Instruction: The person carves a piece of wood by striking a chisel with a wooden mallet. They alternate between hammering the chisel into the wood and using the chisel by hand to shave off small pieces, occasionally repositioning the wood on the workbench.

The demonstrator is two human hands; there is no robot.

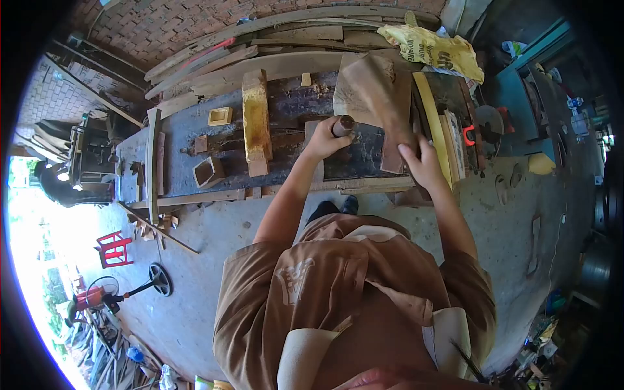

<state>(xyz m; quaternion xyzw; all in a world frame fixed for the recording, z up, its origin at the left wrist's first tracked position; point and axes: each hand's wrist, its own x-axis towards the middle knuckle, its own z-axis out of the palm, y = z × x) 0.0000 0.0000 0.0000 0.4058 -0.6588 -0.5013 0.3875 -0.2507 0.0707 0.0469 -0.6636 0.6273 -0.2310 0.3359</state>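
My left hand (325,140) is wrapped round the upright handle of a chisel (343,125); its round, dark wooden end faces up and its blade is hidden. A greyish board (318,171) lies beneath this hand. In my right hand (422,160) is the handle of a wooden mallet (372,81), its broad head blurred by motion and raised ahead, to the right of the chisel. Behind the mallet sits a pale wooden block (348,107). Close to my right hand lie a brown wood piece (393,156) and a long yellow strip (434,123).
On the dark workbench (221,146) are a thick yellowish beam (256,123), a small square wooden box (220,116) and a hollow wooden block (208,172). Long planks (286,39) and a yellow sack (432,51) lie behind. A red stool (114,249) stands on the floor.
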